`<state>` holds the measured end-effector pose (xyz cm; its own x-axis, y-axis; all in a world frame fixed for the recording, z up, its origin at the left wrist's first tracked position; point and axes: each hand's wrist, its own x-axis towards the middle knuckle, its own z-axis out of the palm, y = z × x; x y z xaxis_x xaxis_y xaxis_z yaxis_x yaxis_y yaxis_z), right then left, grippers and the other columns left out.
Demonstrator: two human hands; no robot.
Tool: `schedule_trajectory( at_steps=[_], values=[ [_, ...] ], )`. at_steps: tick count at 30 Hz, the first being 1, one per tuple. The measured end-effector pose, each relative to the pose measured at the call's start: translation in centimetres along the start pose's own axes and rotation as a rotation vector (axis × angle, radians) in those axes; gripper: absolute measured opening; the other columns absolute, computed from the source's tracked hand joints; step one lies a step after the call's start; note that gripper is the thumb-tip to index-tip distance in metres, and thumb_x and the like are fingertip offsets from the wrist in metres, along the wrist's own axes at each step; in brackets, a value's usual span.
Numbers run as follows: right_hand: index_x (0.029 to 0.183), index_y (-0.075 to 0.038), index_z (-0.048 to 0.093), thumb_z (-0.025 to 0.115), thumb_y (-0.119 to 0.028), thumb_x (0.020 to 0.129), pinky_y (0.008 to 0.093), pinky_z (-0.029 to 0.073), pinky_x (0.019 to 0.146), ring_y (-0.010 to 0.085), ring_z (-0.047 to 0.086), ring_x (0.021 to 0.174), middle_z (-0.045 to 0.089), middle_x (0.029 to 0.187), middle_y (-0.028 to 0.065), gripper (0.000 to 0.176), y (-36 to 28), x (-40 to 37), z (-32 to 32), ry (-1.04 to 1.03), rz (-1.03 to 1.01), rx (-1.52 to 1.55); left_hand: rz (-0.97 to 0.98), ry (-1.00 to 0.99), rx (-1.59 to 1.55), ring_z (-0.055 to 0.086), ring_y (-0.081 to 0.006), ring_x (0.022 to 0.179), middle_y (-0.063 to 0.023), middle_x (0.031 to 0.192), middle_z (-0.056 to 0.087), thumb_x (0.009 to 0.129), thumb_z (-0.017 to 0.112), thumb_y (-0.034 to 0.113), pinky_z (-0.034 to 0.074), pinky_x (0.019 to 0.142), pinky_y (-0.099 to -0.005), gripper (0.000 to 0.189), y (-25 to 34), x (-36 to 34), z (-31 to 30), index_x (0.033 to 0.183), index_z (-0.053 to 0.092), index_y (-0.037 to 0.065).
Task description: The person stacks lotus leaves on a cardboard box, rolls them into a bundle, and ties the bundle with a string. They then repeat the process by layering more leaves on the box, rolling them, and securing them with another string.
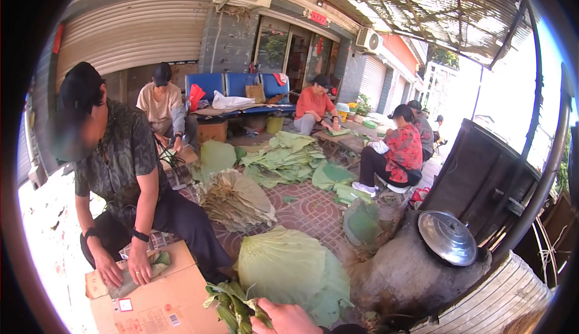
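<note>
**One hand clenched on a bunch of green leaves, low in the view**

The fingers of the right hand are closed around one end of a leaf bundle. I take it for the right hand because its dark sleeve enters from the lower right. The loose ends of the bundle fan out to the left. Gripped at that end, the rolled leaves likely stay bunched and do not spring open. The left hand is out of sight.

The bundle hangs at the bottom edge of the view. It is just in front of a big round leaf spread flat on the brick floor, and beside a cardboard box.

On that box, a seated co-worker presses both palms onto a folded leaf. The flat top serves as a firm surface, and the weight of the hands seems to keep the fold flat.

Farther out, a heap of dry brownish leaves and a heap of fresh green leaves lie in the middle of the floor, within reach of the people seated around them. Three more people sit at the back and right, near a row of blue seats.

To the right, a shiny metal lid rests tilted on a rough grey block.
</note>
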<state>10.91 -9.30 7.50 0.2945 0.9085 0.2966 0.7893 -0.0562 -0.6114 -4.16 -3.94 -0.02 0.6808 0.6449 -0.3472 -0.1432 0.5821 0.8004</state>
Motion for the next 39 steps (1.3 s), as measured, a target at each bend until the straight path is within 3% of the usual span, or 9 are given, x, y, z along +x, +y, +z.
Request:
schedule_trajectory(
  at_steps=[39],
  values=[
    [0.092, -0.002, 0.052, 0.061, -0.024, 0.082, 0.0486, 0.048, 0.056, 0.0422, 0.061, 0.065, 0.061, 0.068, 0.0204, 0.026, 0.5, 0.2, -0.5, 0.022, -0.003, 0.029, -0.012, 0.009, -0.081, 0.065, -0.0191, 0.083, -0.009, 0.098, 0.066, 0.089, 0.059, 0.014, 0.054, 0.073, -0.0327, 0.023, 0.2, 0.2, 1.2, 0.107, 0.061, -0.001]
  ],
)
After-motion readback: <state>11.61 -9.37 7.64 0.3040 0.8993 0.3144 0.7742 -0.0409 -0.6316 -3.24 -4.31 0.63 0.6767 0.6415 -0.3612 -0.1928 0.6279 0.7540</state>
